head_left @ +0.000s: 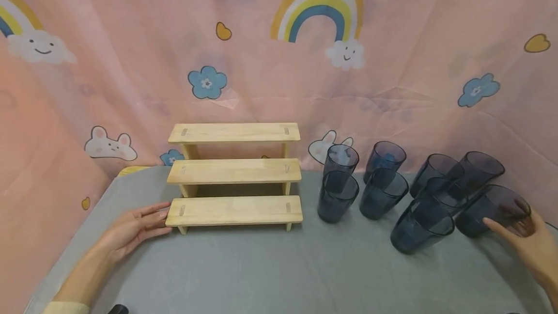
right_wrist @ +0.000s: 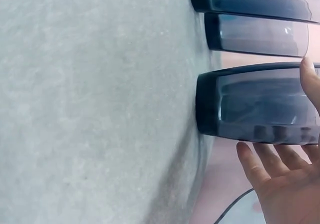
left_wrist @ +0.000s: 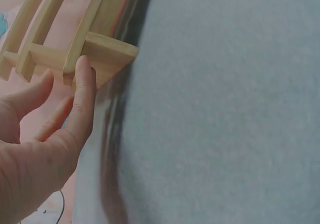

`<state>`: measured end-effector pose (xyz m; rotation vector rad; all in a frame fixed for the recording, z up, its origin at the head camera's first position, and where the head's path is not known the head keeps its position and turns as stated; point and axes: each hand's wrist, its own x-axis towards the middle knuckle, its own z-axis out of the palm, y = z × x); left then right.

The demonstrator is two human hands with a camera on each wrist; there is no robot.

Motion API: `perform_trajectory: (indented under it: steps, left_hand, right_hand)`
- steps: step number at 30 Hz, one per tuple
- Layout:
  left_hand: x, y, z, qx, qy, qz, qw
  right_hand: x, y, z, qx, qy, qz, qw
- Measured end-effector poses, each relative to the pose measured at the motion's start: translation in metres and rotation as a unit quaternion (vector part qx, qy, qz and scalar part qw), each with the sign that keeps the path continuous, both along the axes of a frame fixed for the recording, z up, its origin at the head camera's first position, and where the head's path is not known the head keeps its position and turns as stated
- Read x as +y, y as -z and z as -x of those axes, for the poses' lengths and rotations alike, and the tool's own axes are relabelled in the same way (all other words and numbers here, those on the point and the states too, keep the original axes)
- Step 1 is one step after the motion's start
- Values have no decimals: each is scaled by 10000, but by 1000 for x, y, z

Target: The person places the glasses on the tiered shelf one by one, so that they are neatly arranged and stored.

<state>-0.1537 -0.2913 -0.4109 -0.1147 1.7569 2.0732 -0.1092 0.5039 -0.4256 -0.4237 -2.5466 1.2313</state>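
Observation:
A three-step wooden display stand (head_left: 235,210) stands left of centre on the grey table. My left hand (head_left: 137,227) is at the left end of its lowest step, fingers extended and the fingertips touching the edge. In the left wrist view, one finger (left_wrist: 82,92) lies against the stand's corner. My right hand (head_left: 525,241) holds the rightmost dark blue glass (head_left: 486,202), thumb on the near side and fingers round the far side. That glass (right_wrist: 260,104) stands on the table in the right wrist view.
Several more dark blue transparent glasses stand right of the stand, among them a front one (head_left: 420,227) close beside the held glass and another (head_left: 337,197) nearest the stand. A pink patterned cloth (head_left: 261,71) hangs behind the table (head_left: 244,270).

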Motion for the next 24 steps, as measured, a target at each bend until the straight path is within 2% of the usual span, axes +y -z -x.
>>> perform_trajectory:
  steps: [4,10,14,17,19,23,24]
  left_hand:
    - [2,3,0,-44,47,-40,10000]
    - [5,5,2,-133,21,-57,9999]
    - [6,7,2,-166,-9,-153,9997]
    - [7,7,4,-176,-59,-179,9997]
    - [7,7,5,-154,-55,-168,9997]
    - [9,7,7,-120,4,-129,9998]
    - [10,6,7,-108,21,-126,9999]
  right_hand:
    - [1,-1,0,113,-94,-54,9999]
    - [7,1,3,92,49,-182,9998]
    - [6,-3,3,301,-23,-230,9993]
    - [1,-9,3,258,80,-252,9993]
    - [-3,-13,5,84,272,-223,9993]
    - [-3,-17,9,-105,518,55,9986]
    - [0,-15,10,17,457,416,9981]
